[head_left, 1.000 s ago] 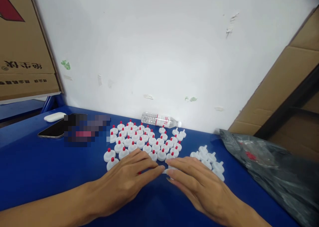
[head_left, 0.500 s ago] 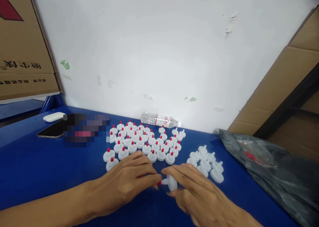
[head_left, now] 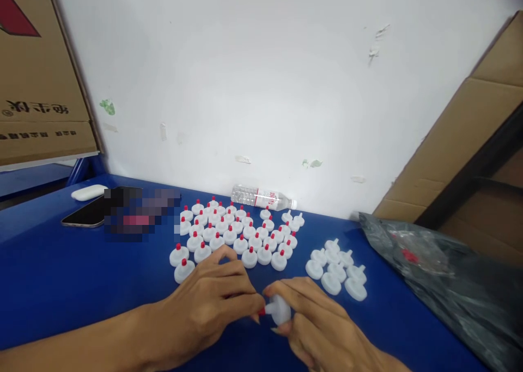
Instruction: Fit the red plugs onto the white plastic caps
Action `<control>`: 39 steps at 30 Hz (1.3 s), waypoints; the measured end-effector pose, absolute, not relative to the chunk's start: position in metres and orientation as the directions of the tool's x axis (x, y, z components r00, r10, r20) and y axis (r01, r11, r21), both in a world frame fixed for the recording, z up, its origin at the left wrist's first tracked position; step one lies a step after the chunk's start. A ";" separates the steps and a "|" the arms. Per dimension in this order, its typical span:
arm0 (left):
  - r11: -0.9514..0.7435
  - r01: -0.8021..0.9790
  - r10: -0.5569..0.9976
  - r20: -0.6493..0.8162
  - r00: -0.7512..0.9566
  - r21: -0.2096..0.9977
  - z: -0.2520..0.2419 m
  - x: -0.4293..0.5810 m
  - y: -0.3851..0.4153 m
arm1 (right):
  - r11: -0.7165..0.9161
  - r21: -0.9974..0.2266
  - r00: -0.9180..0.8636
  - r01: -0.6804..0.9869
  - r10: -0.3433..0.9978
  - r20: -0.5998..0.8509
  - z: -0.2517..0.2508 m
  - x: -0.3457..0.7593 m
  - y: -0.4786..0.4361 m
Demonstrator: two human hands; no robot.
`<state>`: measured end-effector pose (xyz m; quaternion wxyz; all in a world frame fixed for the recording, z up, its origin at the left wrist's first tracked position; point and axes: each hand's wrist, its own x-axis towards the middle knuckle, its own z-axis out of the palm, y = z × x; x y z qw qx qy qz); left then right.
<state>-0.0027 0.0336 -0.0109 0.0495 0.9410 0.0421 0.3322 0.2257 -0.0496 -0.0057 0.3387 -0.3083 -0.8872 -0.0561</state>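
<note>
White nozzle cap [head_left: 281,310]: held above the near part of the blue table [head_left: 102,274], on its side, spout toward the left hand [head_left: 212,293], a red tip [head_left: 262,310] at the spout's end.

Surroundings: red-tipped caps [head_left: 231,233] stand spout-up in a large cluster beyond the left hand, which hides part of the near edge. Untipped caps [head_left: 331,284] form a smaller group beyond the right hand [head_left: 322,317]; two more untipped caps [head_left: 298,220] sit near the bottle [head_left: 269,199], which lies along the white wall [head_left: 245,89]. Far left: phone [head_left: 84,214], white case [head_left: 90,193], a pixelated patch alongside. Far right: dark plastic bag [head_left: 441,296] with red pieces [head_left: 411,255] in clear film on top. No obstruction between the hands.

Pose: both forearms enter from the bottom corners, hands angled inward, backs up. Left thumb and index pinch the red tip, covering much of it; other fingers curled. Right hand grips the cap's round body between thumb and fingers.

Writing: cardboard box [head_left: 41,78], upper left, bears dark characters upside down, with an ® mark; smaller line below not legible. Bottle label: white, red characters, too small to read.
</note>
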 end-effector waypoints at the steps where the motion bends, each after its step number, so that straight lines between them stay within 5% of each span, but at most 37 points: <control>1: -0.992 0.043 0.108 0.619 0.778 0.120 -0.010 -0.003 0.033 | 0.808 -0.102 -0.591 0.580 0.504 0.630 -0.004 0.225 -0.050; 9: -0.998 0.043 0.065 0.674 0.735 0.050 -0.003 0.000 0.040 | 0.829 -0.065 -0.622 0.555 0.466 0.629 -0.010 0.232 -0.039; 16: -0.985 0.150 0.061 0.650 0.757 -0.082 -0.001 -0.005 0.058 | 0.687 -0.052 -0.549 0.725 0.621 0.559 -0.013 0.235 -0.039; 24: -0.910 0.297 0.196 0.332 0.923 -0.290 0.009 -0.017 0.081 | 0.663 -0.055 -0.573 0.747 0.683 0.453 -0.012 0.239 -0.035; 30: -0.922 0.271 0.200 0.259 0.945 -0.278 0.006 -0.019 0.087 | 0.635 -0.088 -0.568 0.767 0.737 0.367 -0.010 0.237 -0.036; 39: -0.945 0.226 0.167 0.247 0.955 -0.238 -0.001 -0.020 0.090 | 0.680 -0.052 -0.584 0.731 0.664 0.467 -0.013 0.239 -0.035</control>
